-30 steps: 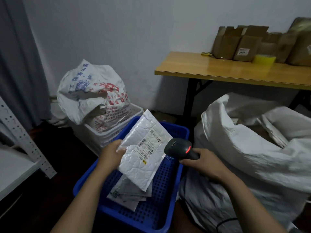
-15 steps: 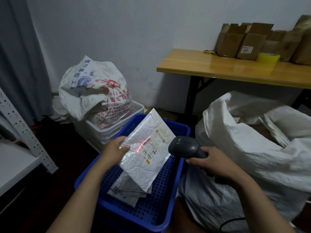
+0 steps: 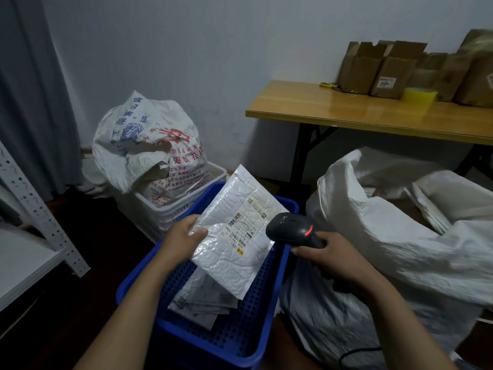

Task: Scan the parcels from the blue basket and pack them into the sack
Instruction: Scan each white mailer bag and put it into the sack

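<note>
At the centre of the frame the left hand [image 3: 183, 237] grips the left edge of a white bubble mailer [image 3: 231, 265], thumb on its front. It holds the flat, quilted rectangle tilted above the blue basket [image 3: 213, 345]. A paper label [image 3: 243, 227] with barcodes faces up. Just right of it, the right hand [image 3: 334, 259] is wrapped round the handle of a black plastic scanner [image 3: 289, 229]; its rounded head shows a red light and points toward the label. Limp grey plastic parcels [image 3: 201, 299] lie on the basket's perforated floor. At lower right slumps the crumpled white woven sack [image 3: 413, 260], its mouth open. A glossy wooden table [image 3: 346, 114] at upper right carries brown cardboard boxes [image 3: 386, 72].
</note>
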